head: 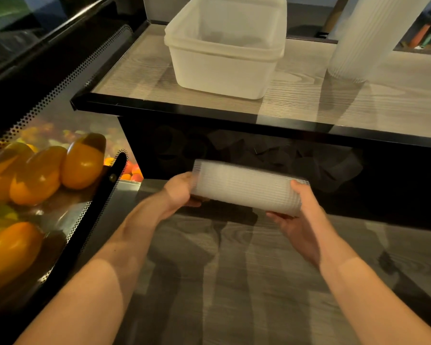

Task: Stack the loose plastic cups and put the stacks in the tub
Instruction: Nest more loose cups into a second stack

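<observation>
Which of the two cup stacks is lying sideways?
The stack of cups held between the left hand and right hand lies sideways. The taller stack at the upper right stands on the shelf.

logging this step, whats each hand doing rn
left hand: holding one end of the cup stack
right hand: holding its other end

2 cup stacks (246, 188), 1 tub (224, 68), approx. 5 orange peppers (82, 161).

cup stack (246, 188): translucent white, fine ribbed lines | tub (224, 53): milky white | upper shelf (139, 68): pale grey woodgrain, blk edge | peppers (82, 161): orange-yellow | side panel (67, 78): blk w/ dot perforation
</observation>
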